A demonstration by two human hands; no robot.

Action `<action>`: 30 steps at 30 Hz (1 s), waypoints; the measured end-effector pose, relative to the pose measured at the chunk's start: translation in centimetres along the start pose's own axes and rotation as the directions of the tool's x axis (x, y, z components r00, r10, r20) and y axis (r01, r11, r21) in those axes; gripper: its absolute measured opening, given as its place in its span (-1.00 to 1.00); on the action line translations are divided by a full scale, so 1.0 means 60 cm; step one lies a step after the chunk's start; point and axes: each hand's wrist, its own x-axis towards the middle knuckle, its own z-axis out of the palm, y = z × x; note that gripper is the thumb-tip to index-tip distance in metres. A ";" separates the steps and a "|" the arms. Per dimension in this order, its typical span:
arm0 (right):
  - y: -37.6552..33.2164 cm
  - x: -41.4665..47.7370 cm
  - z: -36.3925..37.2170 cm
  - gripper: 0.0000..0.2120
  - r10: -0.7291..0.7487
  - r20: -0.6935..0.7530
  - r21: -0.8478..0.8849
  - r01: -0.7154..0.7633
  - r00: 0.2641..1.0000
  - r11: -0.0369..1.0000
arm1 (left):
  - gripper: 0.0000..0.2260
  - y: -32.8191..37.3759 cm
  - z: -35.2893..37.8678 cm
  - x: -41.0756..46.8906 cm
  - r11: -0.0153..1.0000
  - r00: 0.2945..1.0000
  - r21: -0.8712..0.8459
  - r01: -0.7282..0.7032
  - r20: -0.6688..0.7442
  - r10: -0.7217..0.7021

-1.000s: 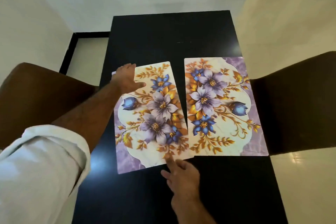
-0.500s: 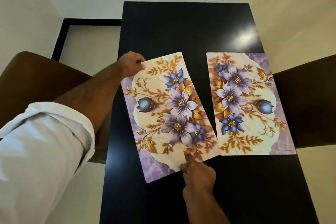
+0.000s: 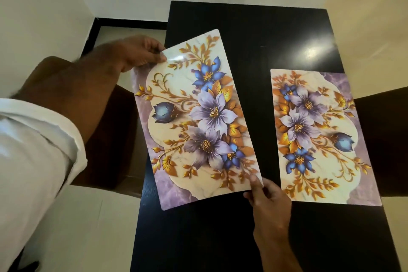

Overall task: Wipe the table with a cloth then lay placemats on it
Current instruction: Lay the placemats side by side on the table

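Note:
Two floral placemats with purple and blue flowers are over the black table (image 3: 254,35). The right placemat (image 3: 318,134) lies flat near the table's right edge. The left placemat (image 3: 196,117) is tilted and raised off the table, hanging partly over the left edge. My left hand (image 3: 141,53) pinches its far left corner. My right hand (image 3: 269,196) grips its near right corner, thumb on top. No cloth is in view.
A brown chair (image 3: 106,130) stands at the table's left side, under my left arm. Another dark chair (image 3: 388,139) stands at the right side. A black-framed low surface (image 3: 123,24) lies at the far left. Pale floor surrounds the table.
Both hands have taken hold of the left placemat's corners and lifted it; it has shifted left, away from the right placemat. The camera moved closer.

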 end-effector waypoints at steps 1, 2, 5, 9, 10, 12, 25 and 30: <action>0.002 -0.001 0.001 -0.92 0.009 0.006 0.004 -0.009 1.000 1.000 | -0.82 0.003 0.008 0.007 0.998 1.000 0.066 0.000 -0.028 0.002; 0.001 -0.005 0.003 -0.93 0.034 0.024 0.002 -0.034 0.999 0.999 | -0.80 0.008 0.021 0.013 0.990 0.998 0.139 -0.012 -0.063 0.021; 0.007 -0.017 0.019 -0.91 0.119 0.084 -0.011 -0.119 0.989 0.993 | -0.78 0.024 0.068 0.036 0.955 0.978 0.283 -0.092 -0.154 0.140; 0.019 -0.020 0.036 -0.88 0.197 0.113 0.000 -0.199 0.974 0.980 | -0.80 0.024 0.117 0.071 0.918 0.966 0.366 -0.153 -0.141 0.217; 0.022 -0.019 0.038 -0.88 0.206 0.111 0.001 -0.207 0.972 0.978 | -0.80 0.022 0.123 0.077 0.913 0.965 0.373 -0.162 -0.132 0.225; 0.023 -0.019 0.041 -0.88 0.214 0.102 -0.003 -0.215 0.971 0.977 | -0.81 0.015 0.133 0.089 0.907 0.964 0.384 -0.171 -0.125 0.235; 0.034 0.003 0.050 -0.84 0.191 0.053 -0.030 -0.189 0.980 0.981 | -0.58 -0.040 0.146 0.085 0.909 0.826 0.414 0.037 -0.525 0.205; 0.036 0.008 0.046 -0.84 0.157 0.048 -0.058 -0.154 0.986 0.986 | -0.62 -0.145 0.174 0.001 0.977 0.764 -0.194 0.092 -0.615 -0.194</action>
